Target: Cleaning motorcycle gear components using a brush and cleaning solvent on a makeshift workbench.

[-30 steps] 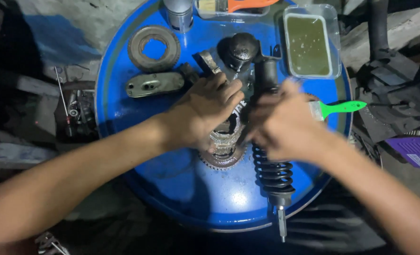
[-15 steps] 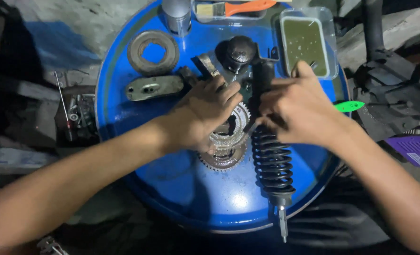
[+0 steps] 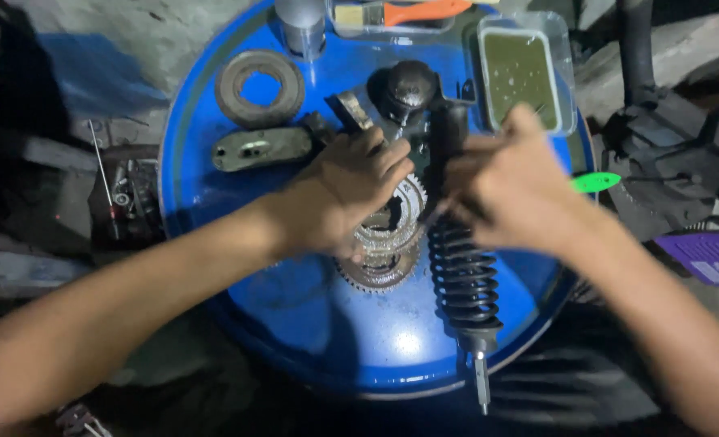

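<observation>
free: drum top [image 3: 311,324] near edge | blocked: coil spring [image 3: 465,279]; gears [image 3: 388,243]

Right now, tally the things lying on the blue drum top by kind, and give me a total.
Toothed gear parts under the left hand: 2, upper gear and lower sprocket
Coil-spring shock absorber at the right hand: 1
Ring: 1
Flat metal plate: 1
Round dark knob-shaped part: 1
Brush: 1
Tub of greenish liquid: 1
Metal cylinder: 1
Total: 9

left hand [image 3: 351,194]: bare, no glove | right hand [image 3: 509,190]: bare, blurred, seemingly ringless | forearms: no sleeves, no watch
</observation>
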